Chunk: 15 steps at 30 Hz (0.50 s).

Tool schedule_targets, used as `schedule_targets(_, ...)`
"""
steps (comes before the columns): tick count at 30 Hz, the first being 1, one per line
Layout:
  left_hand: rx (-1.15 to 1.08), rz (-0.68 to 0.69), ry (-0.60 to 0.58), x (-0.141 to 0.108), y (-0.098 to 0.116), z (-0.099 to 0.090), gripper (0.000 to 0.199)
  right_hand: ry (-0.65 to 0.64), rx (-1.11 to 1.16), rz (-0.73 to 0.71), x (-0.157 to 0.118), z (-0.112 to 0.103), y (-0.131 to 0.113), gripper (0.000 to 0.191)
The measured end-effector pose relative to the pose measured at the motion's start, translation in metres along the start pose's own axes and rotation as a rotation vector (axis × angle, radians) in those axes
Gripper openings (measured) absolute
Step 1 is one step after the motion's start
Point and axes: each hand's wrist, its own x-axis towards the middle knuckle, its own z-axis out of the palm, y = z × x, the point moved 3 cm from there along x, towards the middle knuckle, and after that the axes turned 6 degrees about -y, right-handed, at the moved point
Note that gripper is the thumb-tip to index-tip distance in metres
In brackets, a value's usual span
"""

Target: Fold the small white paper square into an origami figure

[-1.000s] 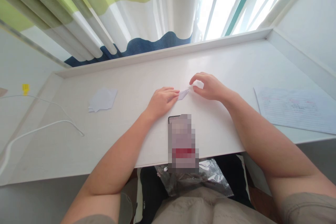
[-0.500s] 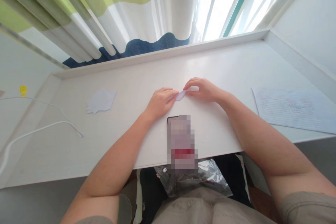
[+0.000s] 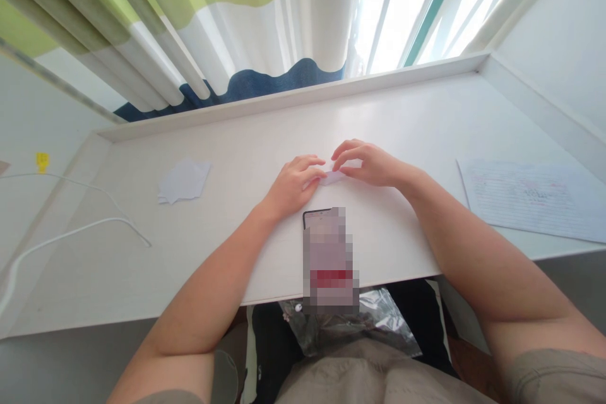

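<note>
A small piece of white paper [image 3: 334, 175] lies on the white desk [image 3: 237, 252] between my two hands, partly hidden by the fingers. My left hand [image 3: 296, 184] has its thumb and fingertips on the paper's left end, fingers curved together. From the right, my right hand [image 3: 364, 163] holds the other end between thumb and fingers, the fingers arched above it. Just below the hands, a phone [image 3: 326, 252] with a blurred-out screen reaches toward the desk's front edge.
Several white paper pieces [image 3: 184, 182] lie to the left, near a white cable [image 3: 71, 233]. Lined sheets with writing [image 3: 530, 199] rest at the right. A raised rim [image 3: 303, 96] runs along the back below the curtain [image 3: 265, 25]. Clear plastic [image 3: 383, 322] lies on the lap.
The fingers of both hands have lifted and spread a little, and more of the paper shows between them. The paper now looks flatter and wider.
</note>
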Motion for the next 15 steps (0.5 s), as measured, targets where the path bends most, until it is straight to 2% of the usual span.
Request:
schedule_targets(5, 0.007, 0.042, -0.001, 0.000, 0.006, -0.002, 0.007, 0.015, 0.023, 0.022, -0.001, -0.001, -0.007, 0.018)
schedule_targets(10, 0.057, 0.080, -0.015, 0.001, 0.010, -0.001, 0.012, -0.033, 0.090, 0.110, 0.000, -0.001, -0.017, 0.017)
schedule_targets(15, 0.048, 0.060, -0.031, 0.001, 0.010, 0.002, 0.016, -0.061, 0.039, 0.088, 0.000, -0.001, -0.013, 0.022)
